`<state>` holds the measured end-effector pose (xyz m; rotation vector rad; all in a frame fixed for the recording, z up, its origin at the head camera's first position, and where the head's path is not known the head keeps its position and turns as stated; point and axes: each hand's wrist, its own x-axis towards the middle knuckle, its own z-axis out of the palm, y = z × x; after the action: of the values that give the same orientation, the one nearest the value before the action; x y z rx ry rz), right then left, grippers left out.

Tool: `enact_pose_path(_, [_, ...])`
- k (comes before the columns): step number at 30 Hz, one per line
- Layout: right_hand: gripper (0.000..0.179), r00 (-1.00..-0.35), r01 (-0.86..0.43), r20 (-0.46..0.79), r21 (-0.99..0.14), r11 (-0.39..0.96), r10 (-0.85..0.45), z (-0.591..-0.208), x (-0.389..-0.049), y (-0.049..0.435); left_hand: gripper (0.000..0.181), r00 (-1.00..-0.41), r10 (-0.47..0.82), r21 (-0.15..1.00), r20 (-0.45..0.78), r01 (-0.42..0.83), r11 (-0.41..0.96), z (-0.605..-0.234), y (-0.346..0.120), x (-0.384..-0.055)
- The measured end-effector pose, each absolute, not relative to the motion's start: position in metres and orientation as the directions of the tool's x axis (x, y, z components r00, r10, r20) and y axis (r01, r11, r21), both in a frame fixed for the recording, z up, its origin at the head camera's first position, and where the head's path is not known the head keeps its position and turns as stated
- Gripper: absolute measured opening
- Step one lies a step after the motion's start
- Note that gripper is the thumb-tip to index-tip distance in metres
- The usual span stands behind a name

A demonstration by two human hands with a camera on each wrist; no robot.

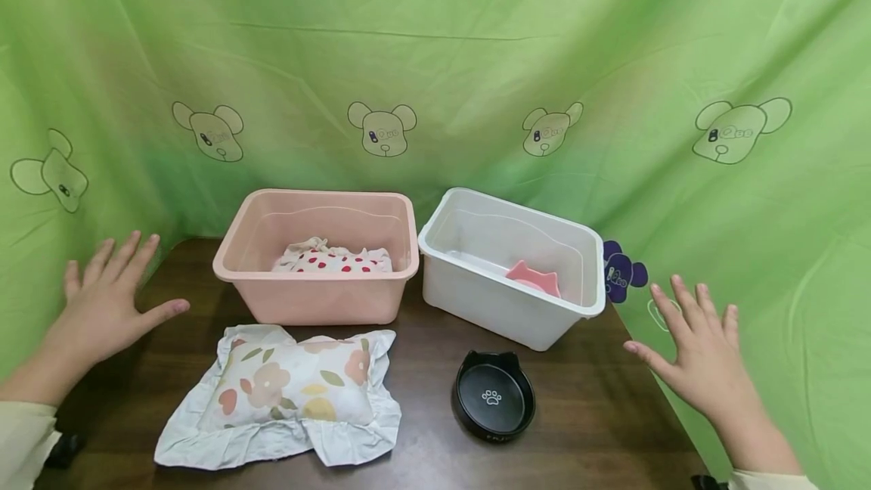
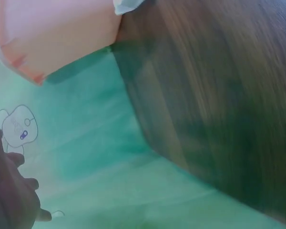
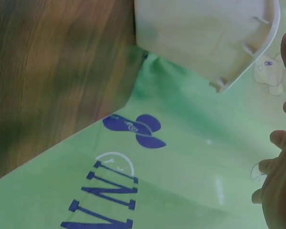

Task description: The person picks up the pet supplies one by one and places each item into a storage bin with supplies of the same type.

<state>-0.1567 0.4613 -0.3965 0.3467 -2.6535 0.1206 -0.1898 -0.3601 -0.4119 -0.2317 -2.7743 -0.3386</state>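
Note:
My left hand point(image 1: 109, 305) is raised at the left side of the table, fingers spread and straight, holding nothing. On the other side my right hand point(image 1: 704, 354) is held up the same way, right of the white bin point(image 1: 490, 289). A small floral pillow point(image 1: 292, 384) with a white ruffled edge lies in front of the pink bin point(image 1: 316, 299). Before the white bin stands a black cat-eared bowl point(image 1: 493, 399) with a paw print inside. A pillow with red dots point(image 1: 333, 259) lies in the pink bin, and a pink cat-eared item point(image 1: 534, 278), partly hidden, in the white one.
Both bins stand side by side at the back of the dark wooden table point(image 1: 422, 429). Green cloth point(image 1: 463, 59) with printed bear heads hangs behind and around it. The table's edges show in the left wrist view and the right wrist view.

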Motion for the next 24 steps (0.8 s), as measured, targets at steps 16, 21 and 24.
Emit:
enact_pose_path(16, [0.096,-0.759,-0.435,0.611,-0.218,0.874,-0.225,-0.395,-0.139,0.421,0.098,-0.962,0.039,0.669,0.271,0.218,0.711,-0.412,-0.329,-0.205])
enact_pose_path(21, [0.092,-0.739,-0.468,0.628,-0.222,0.855,-0.241,-0.398,-0.137,0.409,0.095,-0.963,0.055,0.719,0.264,0.235,0.654,-0.414,-0.319,-0.209])
enact_pose_path(24, [0.09,-0.729,-0.497,0.629,-0.216,0.84,-0.27,-0.401,-0.137,0.402,0.097,-0.968,0.059,0.736,0.244,0.225,0.638,-0.415,-0.312,-0.212])
